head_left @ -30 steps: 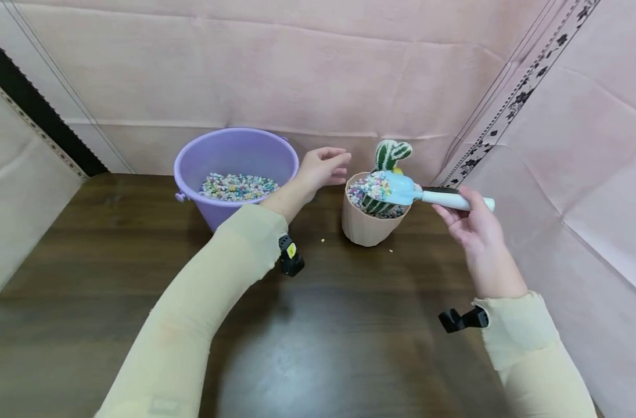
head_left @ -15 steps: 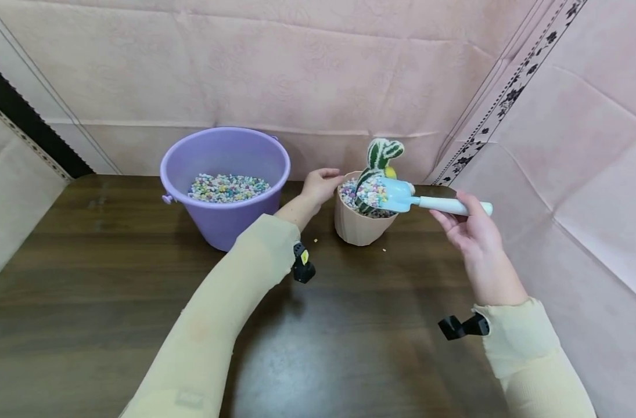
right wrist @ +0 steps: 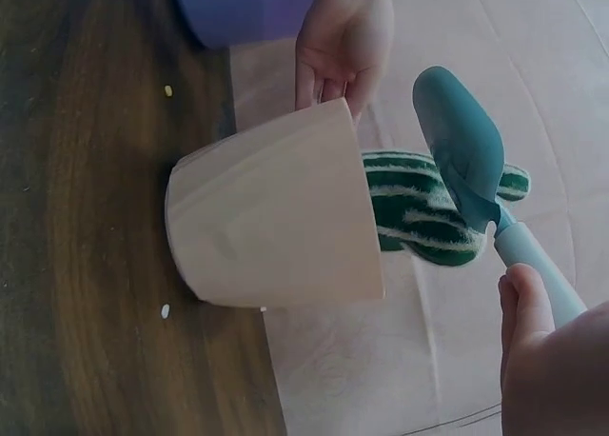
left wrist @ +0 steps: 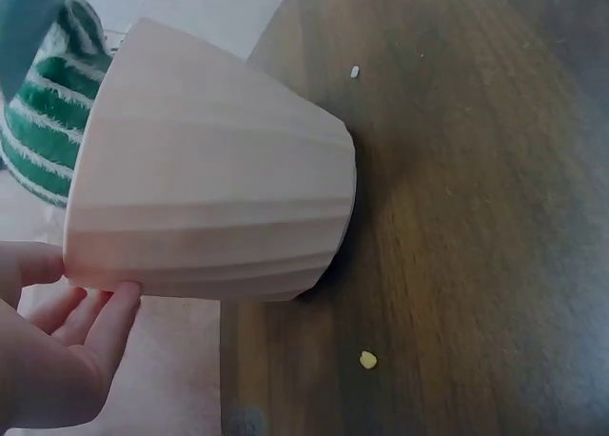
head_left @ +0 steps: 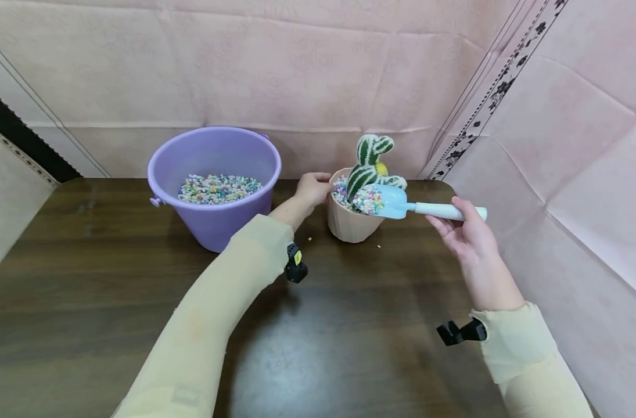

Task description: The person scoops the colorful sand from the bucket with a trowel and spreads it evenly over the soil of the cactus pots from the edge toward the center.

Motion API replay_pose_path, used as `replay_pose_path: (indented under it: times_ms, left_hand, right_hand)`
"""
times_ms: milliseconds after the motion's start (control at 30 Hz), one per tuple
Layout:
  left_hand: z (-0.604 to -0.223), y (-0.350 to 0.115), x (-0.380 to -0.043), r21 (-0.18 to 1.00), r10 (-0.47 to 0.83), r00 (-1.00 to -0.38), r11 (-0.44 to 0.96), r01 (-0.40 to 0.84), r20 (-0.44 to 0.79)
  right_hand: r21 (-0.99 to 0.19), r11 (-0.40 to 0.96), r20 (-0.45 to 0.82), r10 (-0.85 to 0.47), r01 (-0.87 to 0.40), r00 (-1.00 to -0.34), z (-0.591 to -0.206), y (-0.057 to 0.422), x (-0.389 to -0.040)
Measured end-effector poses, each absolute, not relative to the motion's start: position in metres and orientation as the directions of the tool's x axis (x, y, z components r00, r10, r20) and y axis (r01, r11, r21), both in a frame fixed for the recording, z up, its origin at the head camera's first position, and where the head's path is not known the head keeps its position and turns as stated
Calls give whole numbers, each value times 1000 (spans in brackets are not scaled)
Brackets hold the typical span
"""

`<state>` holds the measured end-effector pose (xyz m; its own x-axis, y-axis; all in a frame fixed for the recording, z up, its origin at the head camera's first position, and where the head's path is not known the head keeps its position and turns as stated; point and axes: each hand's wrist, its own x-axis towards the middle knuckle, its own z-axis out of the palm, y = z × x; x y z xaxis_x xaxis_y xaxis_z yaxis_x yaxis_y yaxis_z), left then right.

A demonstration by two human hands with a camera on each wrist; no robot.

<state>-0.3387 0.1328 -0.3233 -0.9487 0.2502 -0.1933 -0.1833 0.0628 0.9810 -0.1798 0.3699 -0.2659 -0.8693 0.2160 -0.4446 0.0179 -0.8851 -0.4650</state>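
My left hand (head_left: 312, 190) pinches the rim of a pale pink ribbed flowerpot (head_left: 353, 226); in the left wrist view its thumb is at the rim and its fingers (left wrist: 112, 327) lie against the outer wall. Upright in the pot stands a green-and-white striped plush cactus (head_left: 367, 159) with a yellow ball, set in pastel pebbles (head_left: 340, 188). My right hand (head_left: 471, 238) grips the white handle of a light blue trowel (head_left: 393, 202). Its blade, loaded with pastel pebbles (head_left: 368, 199), is over the near right side of the pot and hides part of the cactus.
A purple bucket (head_left: 213, 223), partly filled with pastel pebbles (head_left: 218, 188), stands left of the pot. Two stray pebbles, one yellow (left wrist: 368, 360) and one white (left wrist: 355, 71), lie on the dark wooden table (head_left: 349, 325). Pinkish cloth (head_left: 297, 69) hangs behind and to the right.
My left hand has come from above the gap beside the bucket down onto the pot's rim. The loaded trowel has shifted slightly right and nearer me over the pot. The whole view has drifted.
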Motion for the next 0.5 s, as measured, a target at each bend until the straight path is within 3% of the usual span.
replay_pose_path:
  times_ms: [500]
  left_hand:
    - [-325, 118, -333, 981, 244, -952, 110, -162, -184]
  right_hand:
    - [-483, -875, -450, 225, 24, -864, -274, 376, -178]
